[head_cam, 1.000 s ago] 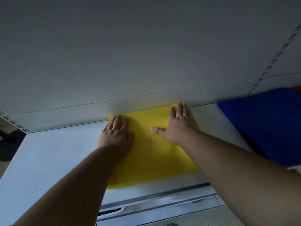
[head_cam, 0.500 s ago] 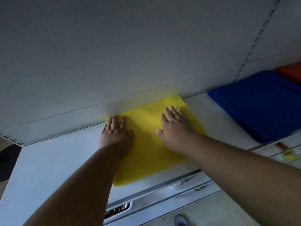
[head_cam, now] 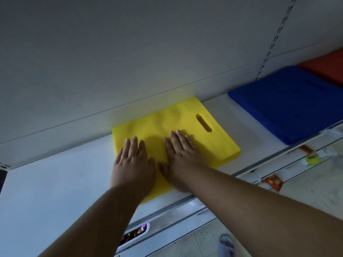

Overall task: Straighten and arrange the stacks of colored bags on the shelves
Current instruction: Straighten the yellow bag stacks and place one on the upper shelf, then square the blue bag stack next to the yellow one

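On the shelf [head_cam: 55, 182] a flat bag stack [head_cam: 185, 130] lies with its far edge touching the back panel [head_cam: 148, 52]; its handle slot [head_cam: 203, 122] sits toward the stack's right end; the left hand [head_cam: 132, 164] rests flat on the stack's left part, the right hand [head_cam: 182, 160] flat on its middle, the two hands just beside each other, thumbs nearly touching; right of this stack, apart from it on the same shelf, lies a second stack [head_cam: 289, 102]; behind and right of that, touching it, a third stack [head_cam: 326, 69]; below the shelf's front edge the floor [head_cam: 306, 197] carries a wrapper [head_cam: 272, 182].
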Demonstrator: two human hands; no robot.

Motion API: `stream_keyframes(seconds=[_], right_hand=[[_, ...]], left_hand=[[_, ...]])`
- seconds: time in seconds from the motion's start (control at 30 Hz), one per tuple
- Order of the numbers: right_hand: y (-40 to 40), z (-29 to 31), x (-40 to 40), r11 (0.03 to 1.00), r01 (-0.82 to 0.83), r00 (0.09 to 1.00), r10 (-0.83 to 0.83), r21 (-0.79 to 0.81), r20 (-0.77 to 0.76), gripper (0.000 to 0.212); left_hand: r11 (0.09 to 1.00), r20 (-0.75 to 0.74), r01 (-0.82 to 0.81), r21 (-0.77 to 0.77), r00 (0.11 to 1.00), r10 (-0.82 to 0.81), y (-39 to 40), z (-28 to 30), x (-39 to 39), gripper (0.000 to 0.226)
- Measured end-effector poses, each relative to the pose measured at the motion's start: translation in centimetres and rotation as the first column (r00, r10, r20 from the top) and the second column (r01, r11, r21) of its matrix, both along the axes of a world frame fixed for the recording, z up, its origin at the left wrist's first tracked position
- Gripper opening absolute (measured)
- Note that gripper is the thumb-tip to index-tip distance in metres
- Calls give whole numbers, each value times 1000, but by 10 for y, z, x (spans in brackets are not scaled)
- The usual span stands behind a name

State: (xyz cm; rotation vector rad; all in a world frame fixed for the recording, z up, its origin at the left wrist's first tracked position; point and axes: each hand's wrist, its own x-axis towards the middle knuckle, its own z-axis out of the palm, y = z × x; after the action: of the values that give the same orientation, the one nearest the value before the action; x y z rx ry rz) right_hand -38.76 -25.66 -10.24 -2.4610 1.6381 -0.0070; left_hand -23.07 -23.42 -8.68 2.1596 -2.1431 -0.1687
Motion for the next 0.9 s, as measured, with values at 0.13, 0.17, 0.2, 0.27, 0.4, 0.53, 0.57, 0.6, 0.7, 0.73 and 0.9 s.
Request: stream_keyframes(seconds=[0.13, 0.17, 0.2, 0.27, 0.4, 0.53, 0.57, 0.6, 0.7, 0.73, 0.9], right_hand=[[-1, 2, 0, 1000, -10, 1000, 10, 6, -21, 80], [-2, 5, -2, 999, -32, 999, 32, 18, -25, 79], [-4, 8, -6, 997, -65, 997, 67, 40, -40, 79], [-14, 22, -23, 981, -161, 978, 173, 104, -118, 83], [-37, 38, -75, 969, -234, 917, 249, 84, -311, 95], [-42, 23, -97, 990, -141, 961, 143, 23, -238, 110], [-43, 20, -96, 992, -130, 965, 128, 9, -228, 113], [-44, 19, -95, 992, -124, 968, 121, 2, -218, 115], [-45, 21, -95, 993, -119, 973, 122, 24, -195, 114], [-46, 21, -94, 992, -120, 973, 125, 37, -196, 115], [-51, 24, -91, 986, -130, 963, 151, 107, -225, 125]], left_hand=[[999, -26, 13, -40, 1000, -15, 30, -22, -3, 85], [998, -14, 6, -63, 1000, -7, 29, -25, -2, 83], [997, 2, 5, -72, 1000, -5, 29, -26, -2, 81], [997, 32, 8, -70, 999, -5, 28, -27, -3, 77], [997, 51, 11, -74, 999, -7, 28, -27, -2, 72], [998, 59, 7, -66, 998, -3, 27, -25, -6, 71], [998, 60, 5, -60, 998, -1, 27, -25, -5, 71], [998, 55, 1, -60, 998, 2, 27, -25, -5, 71], [998, 42, -8, -70, 999, 11, 28, -24, -3, 69], [998, 49, -10, -66, 999, 13, 28, -24, -3, 68], [999, 100, 8, -52, 995, -3, 25, -25, -4, 67]])
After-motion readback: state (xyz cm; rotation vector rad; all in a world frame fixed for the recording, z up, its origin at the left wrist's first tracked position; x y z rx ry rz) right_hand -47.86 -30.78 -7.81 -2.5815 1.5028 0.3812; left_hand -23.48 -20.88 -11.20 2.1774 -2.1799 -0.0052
